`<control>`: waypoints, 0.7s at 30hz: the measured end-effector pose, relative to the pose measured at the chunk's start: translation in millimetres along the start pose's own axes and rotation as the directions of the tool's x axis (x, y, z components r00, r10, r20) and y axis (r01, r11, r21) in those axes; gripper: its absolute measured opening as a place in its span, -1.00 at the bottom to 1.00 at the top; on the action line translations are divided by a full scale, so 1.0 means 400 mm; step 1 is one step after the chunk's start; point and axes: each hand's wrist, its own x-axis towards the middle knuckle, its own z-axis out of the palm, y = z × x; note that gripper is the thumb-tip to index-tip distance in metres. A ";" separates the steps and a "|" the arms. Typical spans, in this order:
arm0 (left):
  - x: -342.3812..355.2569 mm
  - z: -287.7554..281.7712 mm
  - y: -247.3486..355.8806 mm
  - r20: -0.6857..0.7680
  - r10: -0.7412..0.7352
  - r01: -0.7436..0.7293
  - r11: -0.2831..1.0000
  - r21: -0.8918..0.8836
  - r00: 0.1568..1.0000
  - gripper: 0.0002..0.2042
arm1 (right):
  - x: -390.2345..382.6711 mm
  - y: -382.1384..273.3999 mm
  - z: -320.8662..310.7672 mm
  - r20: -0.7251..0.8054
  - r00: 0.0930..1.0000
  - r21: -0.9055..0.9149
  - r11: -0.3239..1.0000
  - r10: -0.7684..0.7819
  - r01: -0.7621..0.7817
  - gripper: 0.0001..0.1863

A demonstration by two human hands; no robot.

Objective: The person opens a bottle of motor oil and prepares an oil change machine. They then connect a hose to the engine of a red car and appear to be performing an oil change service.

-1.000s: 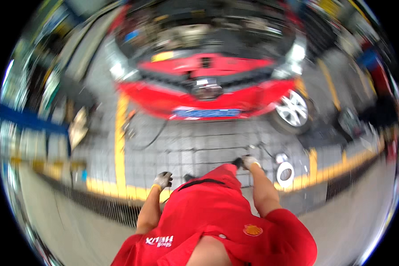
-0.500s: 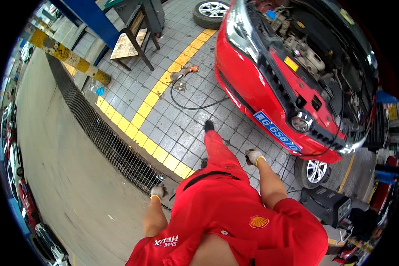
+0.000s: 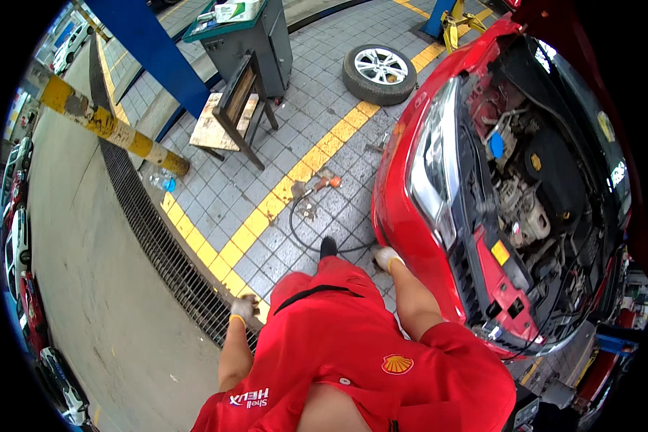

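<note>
Head view, only one to log. Against the pictures half a second and a second back, we note the frame has swung: the red car (image 3: 439, 216) that lay across the top now fills 2 to 4 o'clock, bonnet up, engine bay (image 3: 533, 180) exposed, so we judge the person has turned and walked toward its front corner. Both hands are gloved and well apart. The left hand (image 3: 243, 308) hangs at 7 o'clock over the floor grate (image 3: 158, 245), loosely curled; we see nothing in it, though the palm is hidden. The right hand (image 3: 386, 257) sits at centre, just beside the front bumper (image 3: 410, 266); whether it touches or grips anything we cannot tell. A black hose (image 3: 295, 230) curls on the tiled floor (image 3: 266, 180) between the yellow line (image 3: 302, 169) and the car, ending at an orange-tipped tool (image 3: 325, 181) at 12 o'clock, untouched. A loose wheel (image 3: 379, 72) lies at 12 o'clock; a grey cabinet (image 3: 255, 36) and a wooden stool (image 3: 227, 119) stand at 11 o'clock.
</note>
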 end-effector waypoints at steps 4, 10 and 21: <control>0.075 0.098 0.446 0.008 0.289 -0.289 0.957 0.010 0.957 -0.60 | 0.075 -0.583 -0.323 -0.043 0.961 0.269 0.923 -0.272 0.273 -0.50; 0.241 0.352 1.000 0.133 0.457 -0.476 0.841 0.257 0.879 -0.58 | 0.335 -0.989 -0.610 -0.116 0.869 0.630 0.641 -0.481 0.439 -0.45; 0.525 0.782 2.235 0.674 0.513 -0.826 0.141 0.545 0.532 -0.54 | 0.971 -0.814 -0.933 0.075 0.997 -0.252 0.968 0.035 -0.015 -0.65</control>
